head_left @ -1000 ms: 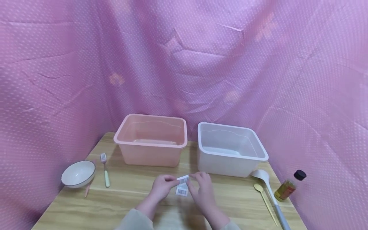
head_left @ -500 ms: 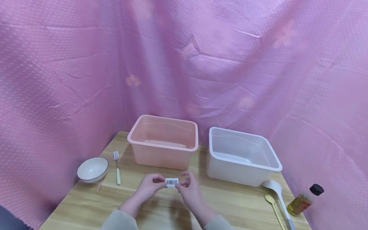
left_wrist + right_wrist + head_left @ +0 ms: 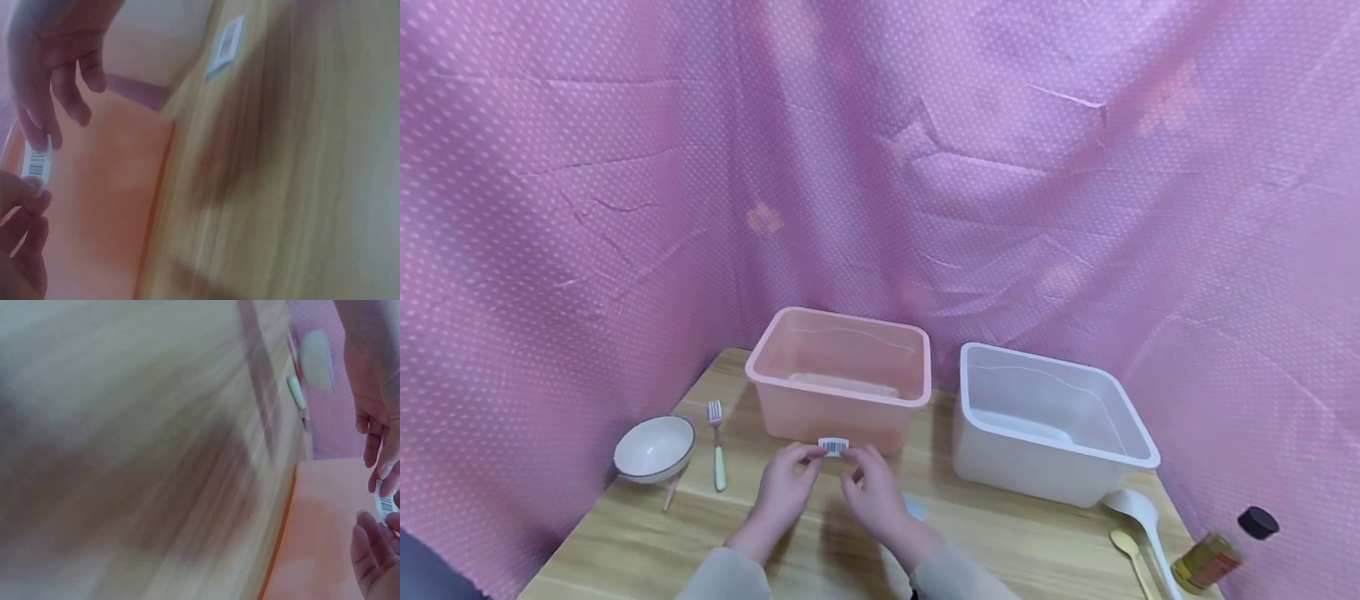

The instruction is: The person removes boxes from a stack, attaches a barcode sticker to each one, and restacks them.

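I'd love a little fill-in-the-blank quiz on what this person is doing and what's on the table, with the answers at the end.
1. The left hand and right hand hold a small white label printed with a ____.
2. In the head view, the bin right behind the label is ____ in colour.
3. Beside the bowl lies a ____ with a pale green handle.
4. The bottle has a cap that is ____ in colour.

Missing words: barcode; pink; fork; black.
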`<action>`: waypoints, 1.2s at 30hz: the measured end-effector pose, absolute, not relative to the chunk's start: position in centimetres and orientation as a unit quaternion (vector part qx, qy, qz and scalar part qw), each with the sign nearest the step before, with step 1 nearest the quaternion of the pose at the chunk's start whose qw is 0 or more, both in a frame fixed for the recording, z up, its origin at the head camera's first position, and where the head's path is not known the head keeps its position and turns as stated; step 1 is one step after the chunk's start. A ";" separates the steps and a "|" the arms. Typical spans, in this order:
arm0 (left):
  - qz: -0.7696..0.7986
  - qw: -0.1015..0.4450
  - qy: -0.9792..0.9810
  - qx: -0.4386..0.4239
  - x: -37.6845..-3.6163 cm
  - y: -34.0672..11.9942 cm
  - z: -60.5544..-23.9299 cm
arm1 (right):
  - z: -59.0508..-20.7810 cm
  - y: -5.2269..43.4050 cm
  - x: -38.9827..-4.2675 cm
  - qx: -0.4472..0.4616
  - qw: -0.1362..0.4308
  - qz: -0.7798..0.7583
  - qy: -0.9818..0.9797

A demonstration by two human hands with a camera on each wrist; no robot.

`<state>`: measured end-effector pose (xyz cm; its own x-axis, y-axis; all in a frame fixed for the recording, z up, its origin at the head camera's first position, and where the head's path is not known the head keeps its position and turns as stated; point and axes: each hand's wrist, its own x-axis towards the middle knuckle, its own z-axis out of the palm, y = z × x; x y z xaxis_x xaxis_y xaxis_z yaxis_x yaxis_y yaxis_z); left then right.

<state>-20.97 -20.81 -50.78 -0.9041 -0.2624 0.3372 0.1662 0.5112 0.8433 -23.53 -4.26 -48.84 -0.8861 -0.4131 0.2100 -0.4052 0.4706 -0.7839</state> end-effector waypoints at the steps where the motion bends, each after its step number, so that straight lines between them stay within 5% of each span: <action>1: -0.485 0.219 -0.846 0.024 -21.3 -20.9 -50.8 | -48.9 -4.4 -23.9 -0.241 0.006 -0.444 0.863; 18: -0.485 0.169 -0.857 0.053 -25.6 -21.1 -51.2 | -49.4 -6.8 -27.4 -0.251 0.006 -0.435 0.865; 36: -0.511 0.192 -0.837 0.047 -26.6 -21.1 -51.3 | -49.3 -7.5 -28.6 -0.216 0.030 -0.462 0.860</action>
